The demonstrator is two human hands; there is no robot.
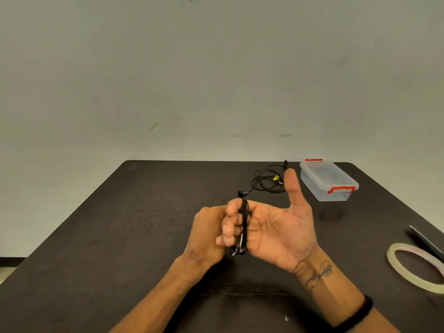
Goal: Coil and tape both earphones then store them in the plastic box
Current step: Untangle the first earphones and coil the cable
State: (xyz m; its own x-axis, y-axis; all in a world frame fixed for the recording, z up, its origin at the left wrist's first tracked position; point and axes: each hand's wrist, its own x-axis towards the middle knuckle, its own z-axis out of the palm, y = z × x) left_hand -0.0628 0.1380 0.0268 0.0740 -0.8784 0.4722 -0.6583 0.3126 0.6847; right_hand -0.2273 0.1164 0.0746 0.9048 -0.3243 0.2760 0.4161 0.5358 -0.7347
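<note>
Left hand (206, 233) pinches the thin black earphone cord (244, 221) wound around the right hand's (276, 230) fingers, thumb upright; glossy earbuds dangle.

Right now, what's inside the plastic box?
The plastic box is see-through with its lid on, and nothing shows inside. The loose earphone lies beside it; the other earphone is in the hands.

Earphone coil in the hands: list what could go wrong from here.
1. The black earphone cable is wound around the right hand's fingers and pinched by the left hand; sliding it off may let the loops spring loose before taping.
2. The tape roll lies by the table's right edge, so reaching it means freeing a hand.
3. The plastic box has its lid on, needing a free hand too.
</note>
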